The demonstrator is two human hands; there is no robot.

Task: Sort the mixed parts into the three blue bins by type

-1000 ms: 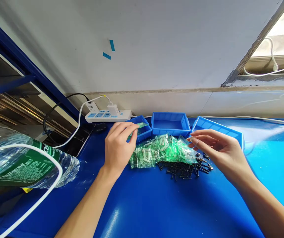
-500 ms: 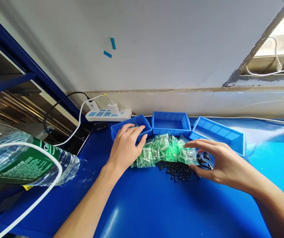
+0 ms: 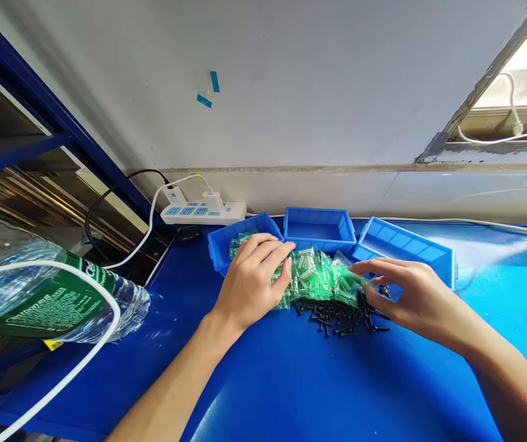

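Note:
Small clear-green plastic packets [image 3: 307, 273] with pale, rod-like pieces inside lie in a row at the table's middle. My left hand [image 3: 256, 276] is curled over the left end of the row, with its thumb apart from its fingers and nothing seen in its grasp. At the right end, my right hand [image 3: 410, 291] pinches one packet [image 3: 361, 280] between thumb and fingers. Loose black screws [image 3: 334, 316] are heaped in front of the packets, some by my right thumb. Behind my left hand, the left blue bin [image 3: 219, 248] has a packet [image 3: 239, 244] in it.
A middle blue bin [image 3: 319, 224] and a right blue bin [image 3: 405, 248] stand along the wall. A power strip [image 3: 203, 212] with plugs is at back left. A large water bottle [image 3: 56, 298] lies at left, with a white cable [image 3: 113, 307] looping in front.
My left hand has moved right and slightly nearer, off the left bin and over the packets. My right fingers have closed on a packet, which is now tilted up.

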